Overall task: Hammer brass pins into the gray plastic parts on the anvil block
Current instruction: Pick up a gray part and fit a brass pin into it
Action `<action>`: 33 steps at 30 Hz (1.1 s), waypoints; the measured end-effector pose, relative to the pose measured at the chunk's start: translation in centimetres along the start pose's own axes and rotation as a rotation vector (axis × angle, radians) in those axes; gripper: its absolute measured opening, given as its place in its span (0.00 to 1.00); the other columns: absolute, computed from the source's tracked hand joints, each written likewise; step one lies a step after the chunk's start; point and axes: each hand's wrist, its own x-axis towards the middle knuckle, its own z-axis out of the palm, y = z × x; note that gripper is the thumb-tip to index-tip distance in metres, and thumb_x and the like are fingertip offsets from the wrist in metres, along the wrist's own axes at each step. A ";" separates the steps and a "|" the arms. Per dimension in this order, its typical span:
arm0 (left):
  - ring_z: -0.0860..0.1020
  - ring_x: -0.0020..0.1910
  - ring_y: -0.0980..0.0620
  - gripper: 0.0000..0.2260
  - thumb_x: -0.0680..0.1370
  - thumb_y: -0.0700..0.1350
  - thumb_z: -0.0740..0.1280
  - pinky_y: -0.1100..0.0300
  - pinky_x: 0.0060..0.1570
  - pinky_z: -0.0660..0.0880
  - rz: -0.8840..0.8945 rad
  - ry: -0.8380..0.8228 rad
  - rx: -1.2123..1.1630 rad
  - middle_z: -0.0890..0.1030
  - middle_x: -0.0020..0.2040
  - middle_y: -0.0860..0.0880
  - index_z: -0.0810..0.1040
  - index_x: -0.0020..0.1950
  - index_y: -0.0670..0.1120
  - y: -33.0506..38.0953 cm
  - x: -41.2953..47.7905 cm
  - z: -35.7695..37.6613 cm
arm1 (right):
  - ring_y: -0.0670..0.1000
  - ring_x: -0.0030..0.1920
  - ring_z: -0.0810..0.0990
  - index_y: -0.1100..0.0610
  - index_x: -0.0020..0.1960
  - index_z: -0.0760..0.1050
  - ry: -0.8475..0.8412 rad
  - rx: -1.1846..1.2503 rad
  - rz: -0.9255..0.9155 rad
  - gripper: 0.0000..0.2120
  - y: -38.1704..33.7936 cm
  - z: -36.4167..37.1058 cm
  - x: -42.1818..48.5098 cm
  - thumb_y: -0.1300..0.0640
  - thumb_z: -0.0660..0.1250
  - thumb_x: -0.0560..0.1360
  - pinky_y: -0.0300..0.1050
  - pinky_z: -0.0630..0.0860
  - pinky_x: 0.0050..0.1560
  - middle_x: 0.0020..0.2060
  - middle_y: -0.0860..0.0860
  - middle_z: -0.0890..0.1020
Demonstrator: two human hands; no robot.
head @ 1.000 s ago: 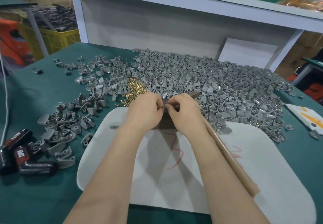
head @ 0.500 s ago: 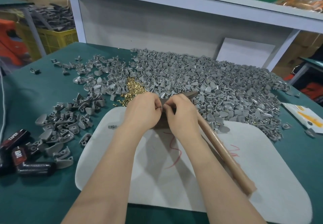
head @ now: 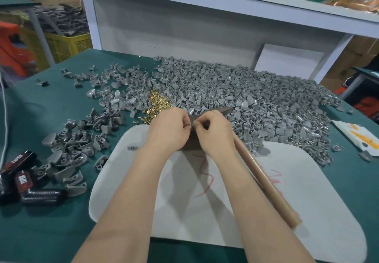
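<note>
My left hand (head: 168,131) and my right hand (head: 215,133) meet fingertip to fingertip over the dark brown anvil block (head: 190,145), which they mostly hide. Both pinch a small gray plastic part (head: 192,126) between them; any pin in it is too small to see. A hammer lies under my right hand: its dark head (head: 222,111) sticks out beyond the knuckles and its tan handle (head: 266,182) runs back to the right along my forearm. Loose brass pins (head: 156,103) lie in a heap just beyond my left hand.
A big pile of gray parts (head: 246,102) fills the back and right of the green table (head: 51,106); a smaller scatter (head: 78,143) lies left. The block stands on a white mat (head: 307,201). Black-and-red items (head: 24,180) lie at the left edge.
Both hands stay together over the block, with only small finger movements. The view has shifted slightly.
</note>
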 end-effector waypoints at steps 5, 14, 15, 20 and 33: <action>0.78 0.49 0.43 0.02 0.75 0.43 0.66 0.51 0.50 0.76 -0.002 -0.004 0.002 0.81 0.44 0.47 0.78 0.43 0.49 0.2 -0.1 0.0 | 0.53 0.47 0.76 0.59 0.42 0.76 0.005 -0.060 -0.016 0.05 -0.3 0.1 -0.1 0.60 0.65 0.75 0.48 0.70 0.50 0.47 0.52 0.76; 0.78 0.50 0.43 0.02 0.75 0.43 0.66 0.52 0.50 0.76 -0.002 0.002 0.006 0.81 0.45 0.46 0.79 0.44 0.48 0.2 0.0 0.0 | 0.55 0.49 0.75 0.59 0.42 0.76 -0.018 -0.074 -0.023 0.05 -0.3 -0.1 0.1 0.60 0.65 0.75 0.48 0.69 0.49 0.47 0.53 0.77; 0.78 0.49 0.43 0.02 0.75 0.43 0.66 0.51 0.50 0.76 0.002 0.001 0.005 0.81 0.45 0.46 0.79 0.44 0.48 0.1 0.0 0.0 | 0.55 0.50 0.75 0.59 0.41 0.76 -0.030 -0.057 -0.012 0.05 -0.2 -0.2 0.2 0.60 0.65 0.75 0.48 0.69 0.51 0.47 0.53 0.77; 0.78 0.48 0.43 0.02 0.76 0.44 0.67 0.51 0.49 0.76 0.008 0.004 0.004 0.81 0.45 0.46 0.79 0.44 0.48 0.1 0.0 0.0 | 0.55 0.53 0.74 0.54 0.39 0.74 -0.048 -0.049 0.017 0.06 -0.2 -0.4 0.3 0.58 0.65 0.75 0.45 0.67 0.49 0.48 0.53 0.78; 0.78 0.47 0.45 0.04 0.75 0.43 0.67 0.51 0.50 0.76 -0.005 0.003 -0.009 0.78 0.40 0.50 0.77 0.40 0.49 0.2 -0.1 0.0 | 0.52 0.49 0.80 0.55 0.52 0.79 0.058 -0.154 0.152 0.12 3.2 -5.1 0.8 0.49 0.63 0.77 0.48 0.76 0.53 0.47 0.51 0.83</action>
